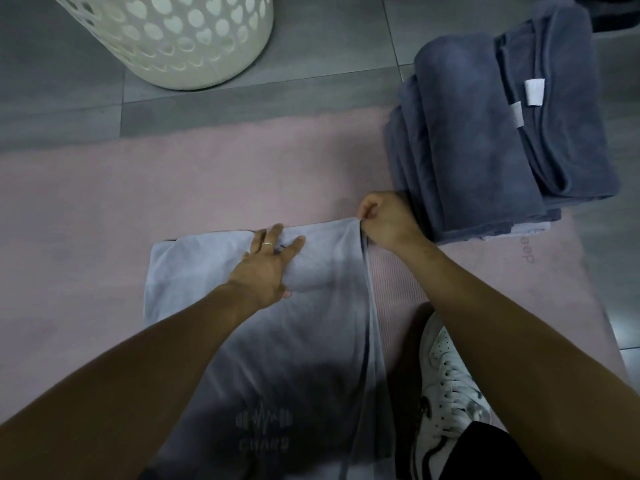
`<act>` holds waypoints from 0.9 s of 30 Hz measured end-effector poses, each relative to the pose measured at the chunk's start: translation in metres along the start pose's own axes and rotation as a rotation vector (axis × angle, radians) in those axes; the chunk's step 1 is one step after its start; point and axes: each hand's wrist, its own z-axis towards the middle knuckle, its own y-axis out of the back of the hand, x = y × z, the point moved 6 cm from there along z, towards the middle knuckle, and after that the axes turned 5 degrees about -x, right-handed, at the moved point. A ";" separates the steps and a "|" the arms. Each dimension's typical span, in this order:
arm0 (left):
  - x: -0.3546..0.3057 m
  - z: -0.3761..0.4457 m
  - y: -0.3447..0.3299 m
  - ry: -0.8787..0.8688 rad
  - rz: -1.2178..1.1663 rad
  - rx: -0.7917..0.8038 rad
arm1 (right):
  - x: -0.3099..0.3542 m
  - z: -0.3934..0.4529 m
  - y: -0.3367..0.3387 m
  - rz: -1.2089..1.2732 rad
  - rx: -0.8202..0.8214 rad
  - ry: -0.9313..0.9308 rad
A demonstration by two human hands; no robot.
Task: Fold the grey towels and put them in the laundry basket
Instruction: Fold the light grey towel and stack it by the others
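A light grey towel (194, 271) with a printed dumbbell logo lies spread on the pink mat (104, 202) in front of me. My left hand (266, 265) rests flat on the towel near its far edge, fingers spread, a ring on one finger. My right hand (384, 220) pinches the towel's far right corner and lifts that edge slightly off the mat. A pile of darker grey towels (485, 150) sits at the right, just beyond my right hand. The white laundry basket (194, 39) with heart-shaped holes stands on the floor at the upper left.
Grey floor tiles (311, 46) lie between the basket and the towel pile. My white sneaker (446, 382) and a black trouser leg sit on the mat at the lower right, beside the towel's right edge.
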 end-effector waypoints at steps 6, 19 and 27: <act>0.000 -0.001 0.002 0.011 -0.087 -0.022 | -0.015 0.004 0.014 0.014 -0.124 -0.062; 0.128 -0.060 0.047 0.053 -0.386 -0.520 | 0.104 -0.019 -0.099 -0.150 0.153 0.250; 0.210 -0.044 0.042 0.025 -0.389 -0.446 | 0.137 -0.026 -0.180 -0.233 0.288 0.382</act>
